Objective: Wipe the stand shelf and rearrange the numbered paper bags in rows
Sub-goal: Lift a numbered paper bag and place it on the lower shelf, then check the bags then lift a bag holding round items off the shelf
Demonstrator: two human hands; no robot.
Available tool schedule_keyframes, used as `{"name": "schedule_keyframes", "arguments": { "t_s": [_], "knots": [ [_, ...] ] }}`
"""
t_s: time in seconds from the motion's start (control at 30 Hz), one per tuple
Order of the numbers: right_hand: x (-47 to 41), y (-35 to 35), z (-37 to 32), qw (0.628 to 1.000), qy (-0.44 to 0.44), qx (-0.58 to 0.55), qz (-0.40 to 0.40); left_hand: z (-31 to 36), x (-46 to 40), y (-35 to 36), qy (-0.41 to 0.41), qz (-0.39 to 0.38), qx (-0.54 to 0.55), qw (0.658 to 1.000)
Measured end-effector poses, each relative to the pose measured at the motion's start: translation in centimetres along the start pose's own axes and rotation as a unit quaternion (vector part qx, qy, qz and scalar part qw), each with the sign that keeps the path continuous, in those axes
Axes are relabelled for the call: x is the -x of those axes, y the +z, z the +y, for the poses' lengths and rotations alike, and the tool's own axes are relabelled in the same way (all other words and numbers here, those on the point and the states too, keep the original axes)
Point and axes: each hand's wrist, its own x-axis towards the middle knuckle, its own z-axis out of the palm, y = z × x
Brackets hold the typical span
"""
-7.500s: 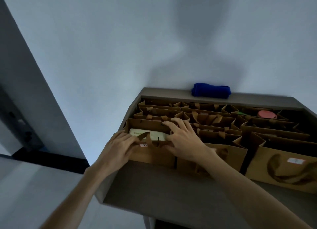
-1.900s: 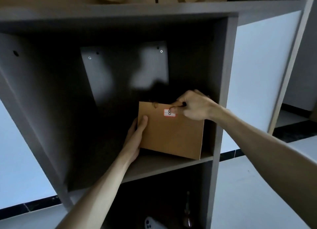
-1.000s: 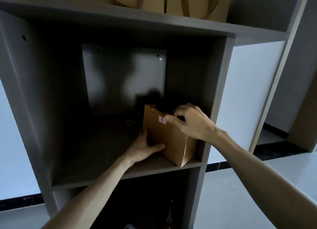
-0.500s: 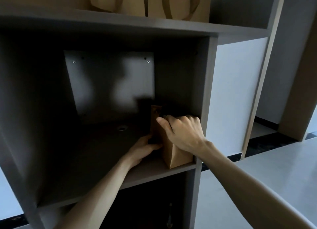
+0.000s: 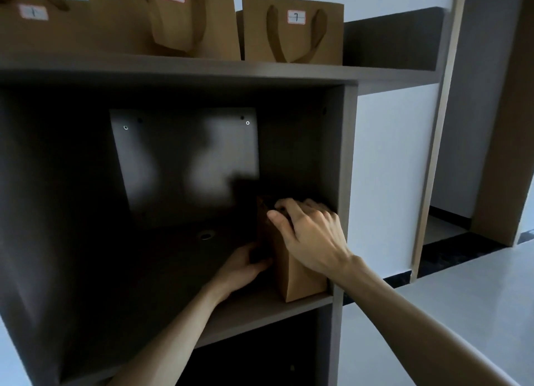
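- Head view: a brown paper bag (image 5: 299,273) stands upright on the dark shelf (image 5: 254,310), at about 4 o'clock in the compartment, tight against its right wall.
- The right hand (image 5: 310,232) curls over the bag's top edge, gripping it.
- The left hand (image 5: 241,265) wraps the bag's lower left side.
- On the top board (image 5: 390,76), at 12 o'clock, bags labelled 1 (image 5: 43,35), 2 (image 5: 130,21) and 7 (image 5: 293,30) stand side by side.

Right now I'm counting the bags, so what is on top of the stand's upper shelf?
Three paper bags stand on the upper shelf: bag 1, bag 2 and bag 7. These front bags hide anything behind them.
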Motion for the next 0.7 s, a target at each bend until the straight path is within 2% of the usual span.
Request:
{"name": "schedule_keyframes", "arguments": {
  "t_s": [0.13,0.3,0.43,0.57,0.7],
  "knots": [
    [-2.0,-3.2,-0.7,0.996,-0.019,-0.031,0.079,2.4,2.0,-1.9,0.119,0.053,-0.186,0.974],
    [-5.6,-8.1,-1.9,0.975,-0.049,-0.081,0.201,8.0,6.1,-5.5,0.261,0.144,-0.222,0.928],
    [-8.5,-11.2,-1.6,0.955,-0.089,-0.128,0.250,12.3,8.9,-7.0,0.316,0.202,-0.283,0.883],
    [-12.4,-14.0,-1.7,0.948,-0.102,-0.141,0.266,17.1,10.3,-7.9,0.339,0.166,-0.332,0.865],
    [-17.1,-17.0,-2.2,0.955,-0.077,-0.132,0.254,22.9,10.7,-10.4,0.365,0.108,-0.294,0.877]
  ]
}}
